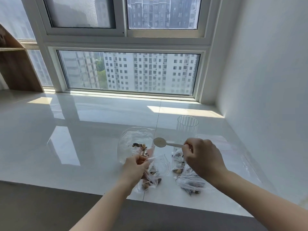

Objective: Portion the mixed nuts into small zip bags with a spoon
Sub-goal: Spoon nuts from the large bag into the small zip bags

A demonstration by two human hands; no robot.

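Open countertop (58, 130) lies left; a ribbed glass (188, 129) and filled bags (188, 179) crowd the right.

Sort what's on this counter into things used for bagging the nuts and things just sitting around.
In use: spoon in right hand; small zip bag held by left hand; big clear bag of nuts; filled bags.

Just there: ribbed glass; wooden shelf.

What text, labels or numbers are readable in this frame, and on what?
None readable.
Large clear bag: no print visible.
Small zip bags: plain, no label seen.
Spoon: blank bowl, no marking.
Ribbed clear cup: no marking.
Buildings through the window: no signs can be made out.
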